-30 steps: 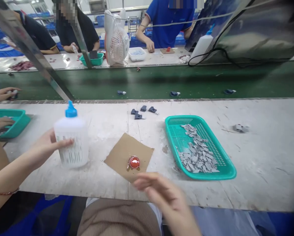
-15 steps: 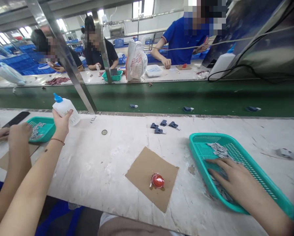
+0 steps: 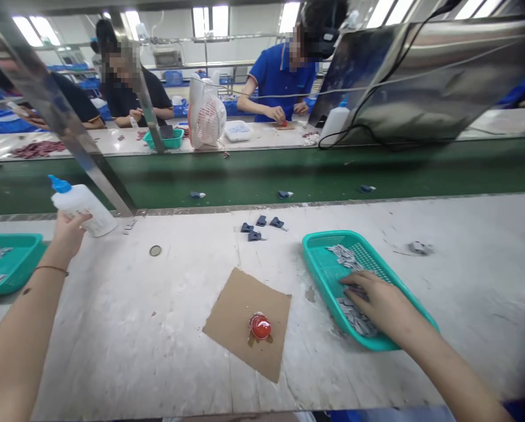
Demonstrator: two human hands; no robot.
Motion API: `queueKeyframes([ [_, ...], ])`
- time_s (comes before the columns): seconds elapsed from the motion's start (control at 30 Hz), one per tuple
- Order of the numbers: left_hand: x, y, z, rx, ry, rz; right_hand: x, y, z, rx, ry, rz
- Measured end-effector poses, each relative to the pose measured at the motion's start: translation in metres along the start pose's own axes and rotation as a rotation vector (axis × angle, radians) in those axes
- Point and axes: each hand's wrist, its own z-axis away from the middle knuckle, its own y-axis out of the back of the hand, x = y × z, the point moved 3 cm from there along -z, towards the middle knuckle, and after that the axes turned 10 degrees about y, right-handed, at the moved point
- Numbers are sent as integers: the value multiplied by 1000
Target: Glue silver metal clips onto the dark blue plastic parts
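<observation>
My left hand (image 3: pixel 69 237) is wrapped round the lower part of a white squeeze bottle (image 3: pixel 87 208) with a blue nozzle, tilted to the left above the bench. In the green basket (image 3: pixel 309 252) my right hand (image 3: pixel 374 299) rests over small grey pieces (image 3: pixel 354 316). Its fingers are bent and a little apart from the thumb; no piece shows clearly in them. Between the hands, a shiny red domed piece (image 3: pixel 260 326) lies on a square of brown cardboard (image 3: pixel 234 299), with wet-looking marks around it.
Several dark blue clip-like parts (image 3: pixel 254 235) sit behind the cardboard. A round metal cap (image 3: pixel 155 251) lies near the bottle. Another green basket (image 3: pixel 12 269) stands at the left. Beyond the bench, a green belt (image 3: pixel 245 170) carries similar blue parts; co-workers sit across it.
The view has turned to the right, and the neighbour's hands at the left are out of sight. My right hand's fingers have drawn closer together over the grey pieces. The bottle stays in my left hand.
</observation>
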Motion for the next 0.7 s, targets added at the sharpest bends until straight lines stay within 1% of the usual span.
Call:
queueKeyframes([
  [0.07,-3,-1,9,81,-43,-34,2,-1,2,16,6,13],
  [0.13,-6,-1,27,221,-119,-87,4,-1,3,31,13,26],
  [0.2,-7,-3,51,379,-221,-157,6,-1,3,38,19,31],
  [0.23,-6,-7,64,426,-288,-207,6,0,3,41,21,30],
  [0.27,-3,-16,75,432,-360,-265,7,0,2,45,23,25],
  [0.3,1,-29,83,380,-439,-337,7,1,1,50,23,13],
  [0.33,4,-45,88,280,-496,-400,7,2,1,55,20,-7],
  [0.37,8,-65,90,152,-532,-454,6,4,0,60,10,-35],
  [0.43,15,-108,84,-109,-539,-528,4,7,1,72,-43,-124],
  [0.47,18,-129,77,-200,-526,-552,2,8,2,81,-84,-181],
  [0.5,21,-148,68,-259,-505,-567,0,10,4,96,-129,-239],
  [0.53,24,-166,57,-292,-475,-574,-2,11,7,117,-171,-296],
  [0.6,28,-192,36,-317,-395,-571,-7,15,14,179,-234,-389],
  [0.63,29,-202,26,-323,-349,-561,-10,16,17,210,-253,-428],
  [0.7,30,-212,12,-338,-251,-517,-15,19,25,253,-287,-508],
])
